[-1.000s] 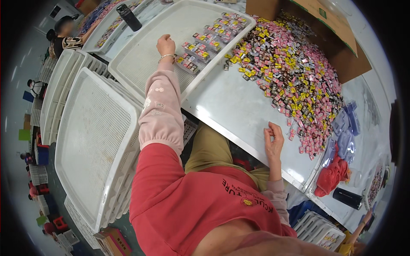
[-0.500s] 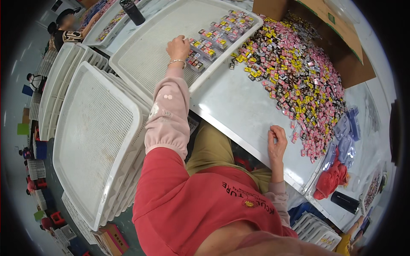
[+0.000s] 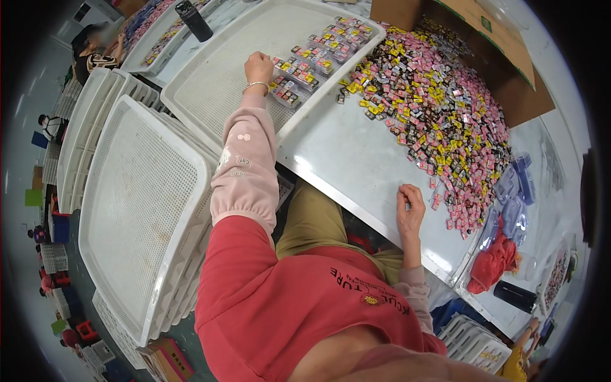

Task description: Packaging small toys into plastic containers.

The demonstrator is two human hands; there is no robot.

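Note:
My left hand [image 3: 258,69] reaches into a large white perforated tray [image 3: 213,76]. Its fingers are curled down beside the rows of small clear packs [image 3: 299,71] filled with pink, yellow and black pieces. The fingertips are hidden, so what they hold, if anything, does not show. Over the near edge of the metal table [image 3: 344,153] rests my right hand [image 3: 412,207], fingers loosely bent and thumb apart, with nothing visible in it. Beyond it spreads a big heap of small wrapped pieces [image 3: 445,121] in pink, yellow and black.
An open cardboard box [image 3: 528,95] stands behind the heap. At the right lie clear bluish plastic shells [image 3: 514,197], a red cloth [image 3: 493,264] and a black cylinder [image 3: 514,297]. Stacked white trays [image 3: 143,204] rise at my left. A dark bottle [image 3: 193,21] and another person [image 3: 95,57] are farther off.
The whole view has shifted slightly. My left hand stays by the packs, its fingers now tucked further out of sight; the right hand keeps its place. The person at the far left has changed posture.

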